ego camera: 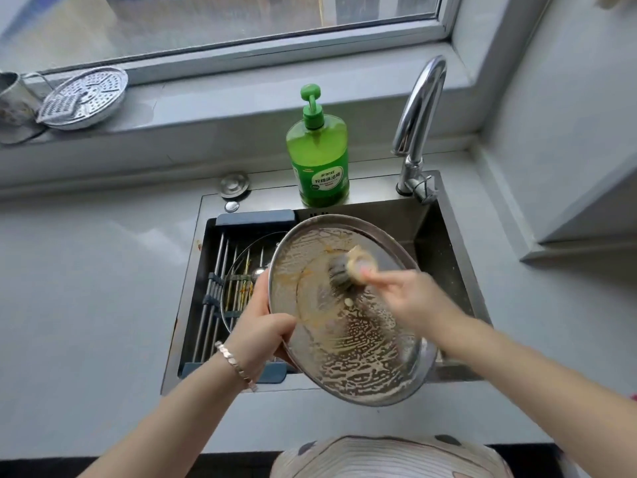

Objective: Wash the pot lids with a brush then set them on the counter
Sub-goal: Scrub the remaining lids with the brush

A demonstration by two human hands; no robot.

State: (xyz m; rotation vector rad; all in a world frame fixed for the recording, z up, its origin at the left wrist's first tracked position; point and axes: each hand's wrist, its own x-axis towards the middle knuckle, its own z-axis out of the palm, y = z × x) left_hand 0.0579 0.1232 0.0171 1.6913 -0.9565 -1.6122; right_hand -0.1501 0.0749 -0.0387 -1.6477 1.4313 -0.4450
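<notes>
Left fingers (260,291) grip lid (358,343), brush (344,270) against it; rack (220,270) in sink (431,229)

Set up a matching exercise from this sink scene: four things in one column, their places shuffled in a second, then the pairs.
Things
1. pot lid
2. brush
3. green soap bottle
4. perforated metal disc

Places
A. on the windowsill
B. gripped at its rim by the left hand, above the sink
C. on the sink's back ledge, left of the faucet
D. in the right hand, bristles against the pot lid

Pairs: 1-B, 2-D, 3-C, 4-A
</notes>
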